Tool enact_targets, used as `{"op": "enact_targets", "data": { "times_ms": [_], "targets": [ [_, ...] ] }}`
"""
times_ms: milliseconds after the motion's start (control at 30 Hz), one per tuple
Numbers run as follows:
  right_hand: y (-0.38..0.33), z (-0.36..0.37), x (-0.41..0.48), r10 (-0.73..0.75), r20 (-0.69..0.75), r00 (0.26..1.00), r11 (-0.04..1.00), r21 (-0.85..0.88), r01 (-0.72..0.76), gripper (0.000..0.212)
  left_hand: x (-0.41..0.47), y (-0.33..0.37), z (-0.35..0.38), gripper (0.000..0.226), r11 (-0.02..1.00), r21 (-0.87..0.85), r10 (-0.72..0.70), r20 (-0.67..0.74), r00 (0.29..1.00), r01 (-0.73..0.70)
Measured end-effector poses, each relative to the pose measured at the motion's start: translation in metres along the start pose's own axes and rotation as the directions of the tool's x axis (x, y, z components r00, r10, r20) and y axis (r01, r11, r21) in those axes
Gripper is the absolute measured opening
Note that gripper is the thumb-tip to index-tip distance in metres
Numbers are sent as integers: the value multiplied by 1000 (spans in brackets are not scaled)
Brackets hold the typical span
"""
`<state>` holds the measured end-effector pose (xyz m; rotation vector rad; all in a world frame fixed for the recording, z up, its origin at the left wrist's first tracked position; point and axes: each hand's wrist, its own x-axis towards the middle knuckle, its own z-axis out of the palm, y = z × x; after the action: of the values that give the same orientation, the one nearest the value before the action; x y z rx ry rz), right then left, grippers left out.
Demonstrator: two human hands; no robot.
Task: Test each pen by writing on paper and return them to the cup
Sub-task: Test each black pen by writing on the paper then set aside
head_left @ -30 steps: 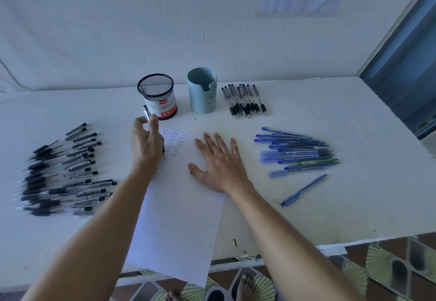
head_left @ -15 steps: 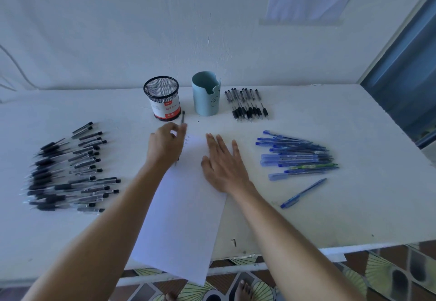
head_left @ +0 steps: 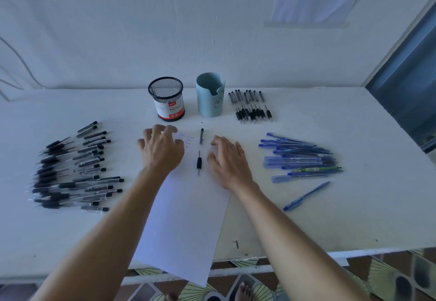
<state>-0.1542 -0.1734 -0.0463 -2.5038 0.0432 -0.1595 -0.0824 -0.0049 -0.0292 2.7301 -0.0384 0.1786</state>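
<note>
While the black pen (head_left: 200, 152) lies loose on the paper (head_left: 188, 218), tip toward the person, the left hand (head_left: 161, 151) sits just left of it with spread, loosely bent fingers and grips nothing. The right hand (head_left: 230, 159) rests flat and relaxed on the sheet at the pen's other side. At the back of the table (head_left: 354, 218) the black mesh cup (head_left: 166, 99) shows only dark mesh inside. Beside it, the pale blue cup (head_left: 210, 94) shows only its own inner wall. Black pens (head_left: 70, 171) lie heaped at the left, a short row of black pens (head_left: 252, 107) by the blue cup, and blue pens (head_left: 302, 159) at the right.
</note>
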Motion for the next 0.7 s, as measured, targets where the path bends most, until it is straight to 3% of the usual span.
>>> {"op": "enact_targets", "data": {
  "times_ms": [200,367,467,567,700],
  "targets": [
    [-13,5,14,178,-99,979,984,38,-175,41,-7,-24,10,59,992,129,-26,178,984,3],
    [-28,15,23,191,-129,973,965,-159,-211,55,-7,-24,8,62,989,150,-17,178,984,-10],
    [-28,15,26,169,-114,979,949,-251,-193,46,-7,-24,8,62,989,145,-23,169,985,-2],
    [-27,10,27,193,-139,971,956,-198,-218,27,-8,-23,9,62,990,144,-22,166,986,-2],
    [-18,3,24,201,-281,938,964,-116,-241,22,-7,-23,9,62,990,139,-29,158,987,6]
  ]
}}
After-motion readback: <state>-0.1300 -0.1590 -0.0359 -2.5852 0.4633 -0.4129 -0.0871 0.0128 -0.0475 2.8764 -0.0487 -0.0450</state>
